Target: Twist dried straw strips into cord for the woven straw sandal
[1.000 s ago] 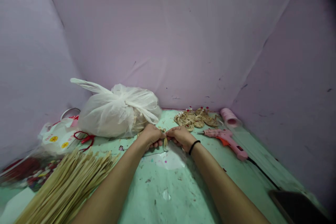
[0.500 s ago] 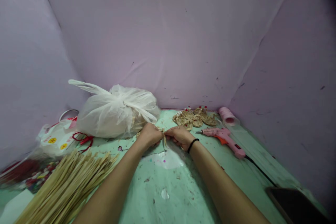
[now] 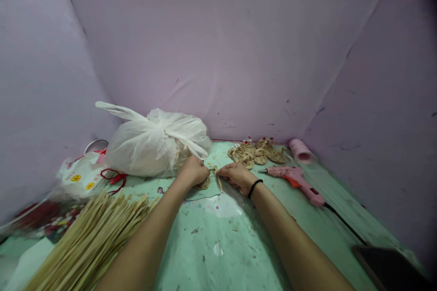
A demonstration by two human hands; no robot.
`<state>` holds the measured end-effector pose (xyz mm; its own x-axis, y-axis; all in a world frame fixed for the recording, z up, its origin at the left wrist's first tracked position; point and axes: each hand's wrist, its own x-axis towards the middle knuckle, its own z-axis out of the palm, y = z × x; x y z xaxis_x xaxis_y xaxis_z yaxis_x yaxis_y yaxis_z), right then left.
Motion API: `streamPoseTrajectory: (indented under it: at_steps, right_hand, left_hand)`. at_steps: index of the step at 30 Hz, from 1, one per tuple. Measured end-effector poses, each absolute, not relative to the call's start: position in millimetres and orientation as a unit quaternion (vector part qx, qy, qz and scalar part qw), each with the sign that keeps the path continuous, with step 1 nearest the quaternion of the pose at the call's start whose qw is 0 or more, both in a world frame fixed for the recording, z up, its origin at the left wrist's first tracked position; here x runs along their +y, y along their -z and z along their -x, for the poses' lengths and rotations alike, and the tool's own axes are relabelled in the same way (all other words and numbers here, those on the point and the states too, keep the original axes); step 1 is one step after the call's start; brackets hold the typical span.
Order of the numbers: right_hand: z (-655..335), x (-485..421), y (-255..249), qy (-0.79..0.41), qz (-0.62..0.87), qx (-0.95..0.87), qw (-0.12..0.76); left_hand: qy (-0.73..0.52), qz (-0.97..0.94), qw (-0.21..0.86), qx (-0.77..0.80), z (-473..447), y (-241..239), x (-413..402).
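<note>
Saw, at the far left, a bundle of straw strips [image 3: 85,241] lying on the green desk [image 3: 221,236], long axis slanting from the near left corner up toward the middle, cut tips pointing at the hands; noted behind it a printed plastic bag [image 3: 80,177] and, just to its right, a knotted white bag [image 3: 153,145] against the back wall; found the left hand [image 3: 194,172] curled down over a small woven straw coil [image 3: 204,184], fingers closed on it, the coil lying flat on the desk just in front of the white bag, only its near edge showing; traced a short straw strand [image 3: 219,183] from the gap between both hands, long axis running far to near, free end pointing toward the wearer and tilted slightly right; found the right hand [image 3: 235,176] pinched narrow on the strand's upper end, a black band [image 3: 255,188] at its wrist; noted farther right a pile of finished woven pieces [image 3: 254,154] near the wall, then a pink glue gun [image 3: 293,179] lying with its nozzle toward the hands, and a pink spool [image 3: 300,151] behind it.
</note>
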<state>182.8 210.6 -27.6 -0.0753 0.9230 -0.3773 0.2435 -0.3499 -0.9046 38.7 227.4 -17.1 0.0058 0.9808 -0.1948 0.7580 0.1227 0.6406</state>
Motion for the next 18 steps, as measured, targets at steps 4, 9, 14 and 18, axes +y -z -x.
streamPoseTrajectory:
  at_steps: [4, 9, 14, 18]
  right_hand:
    - [-183, 211, 29, -0.548, 0.61, -0.477, 0.314]
    - [-183, 211, 29, -0.549, 0.608, -0.474, 0.322]
    - [-183, 210, 28, -0.553, 0.605, -0.473, 0.324]
    - [-181, 210, 27, -0.547, 0.61, -0.469, 0.33]
  left_hand:
    - [-0.169, -0.674, 0.205, 0.689, -40, 6, 219]
    - [-0.14, -0.73, 0.189, 0.641, -45, 2, 213]
    - [-0.147, -0.747, 0.151, 0.631, -54, 11, 209]
    - [-0.129, -0.746, 0.14, 0.638, -54, 11, 208]
